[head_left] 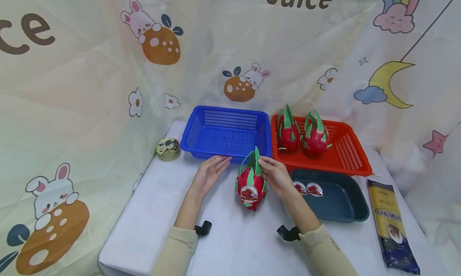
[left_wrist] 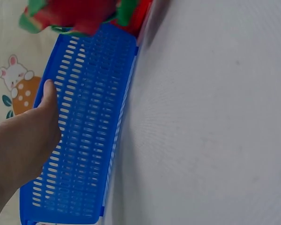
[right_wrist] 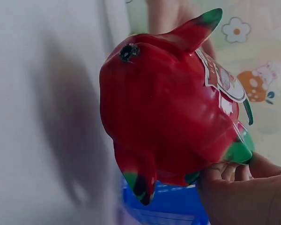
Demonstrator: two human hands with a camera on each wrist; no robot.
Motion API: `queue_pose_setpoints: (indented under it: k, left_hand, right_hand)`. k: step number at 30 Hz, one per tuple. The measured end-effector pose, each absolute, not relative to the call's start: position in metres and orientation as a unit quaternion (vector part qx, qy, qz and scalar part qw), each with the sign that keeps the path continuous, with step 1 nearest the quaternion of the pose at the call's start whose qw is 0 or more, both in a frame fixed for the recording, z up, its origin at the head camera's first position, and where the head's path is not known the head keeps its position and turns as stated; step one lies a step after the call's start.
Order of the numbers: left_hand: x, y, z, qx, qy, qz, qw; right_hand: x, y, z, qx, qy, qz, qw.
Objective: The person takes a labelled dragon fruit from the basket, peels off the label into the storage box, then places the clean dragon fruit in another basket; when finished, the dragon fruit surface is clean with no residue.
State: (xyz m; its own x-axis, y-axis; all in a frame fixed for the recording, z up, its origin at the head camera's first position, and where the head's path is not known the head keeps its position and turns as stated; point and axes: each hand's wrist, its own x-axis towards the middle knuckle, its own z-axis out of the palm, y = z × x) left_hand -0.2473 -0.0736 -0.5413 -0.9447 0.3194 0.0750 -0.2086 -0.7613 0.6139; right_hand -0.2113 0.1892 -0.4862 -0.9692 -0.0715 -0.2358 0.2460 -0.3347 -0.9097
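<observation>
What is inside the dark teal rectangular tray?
Two round red-and-white stickers show in the tray. The right forearm partly covers one; anything else beneath it is hidden.

Bunny-print cloth bkdrp (head_left: 90,115) hangs behind wht tbl (head_left: 230,244).

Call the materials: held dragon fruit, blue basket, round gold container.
Held dragon fruit: probably artificial, moulded plastic, glossy; smooth skin, bright highlights.
Blue basket: likely moulded plastic, slight sheen; uniform colour, regular slots.
Round gold container: maybe metal, shiny; gold-coloured side, but plastic isn't ruled out.
</observation>
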Motion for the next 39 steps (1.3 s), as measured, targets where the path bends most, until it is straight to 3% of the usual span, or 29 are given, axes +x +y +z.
queue_pose_setpoints:
  k: [7, 12, 17, 28, 39]
  left_hand:
    - [-0.248, -0.075, -0.542, 0.102, 0.345, 0.921, 0.15]
    - [-0.245, -0.071, -0.538, 0.117, 0.372, 0.898, 0.203]
    - [-0.242, -0.062, -0.536, 0.163, 0.396, 0.871, 0.241]
    - [-0.237, -0.048, -0.538, 0.141, 0.428, 0.86, 0.239]
    - [-0.239, -0.038, -0.534, 0.157, 0.451, 0.851, 0.219]
  right_hand:
    - [-0.216, 0.192, -0.506, 0.109, 0.554, -0.82, 0.097]
    - [-0.215, 0.197, -0.508, 0.133, 0.61, -0.779, 0.063]
    - [-0.211, 0.202, -0.508, 0.101, 0.665, -0.739, 0.041]
    - [-0.165, 0.205, -0.496, 0.038, 0.815, -0.573, -0.08]
    - [-0.13, 0.199, -0.485, -0.027, 0.844, -0.536, -0.012]
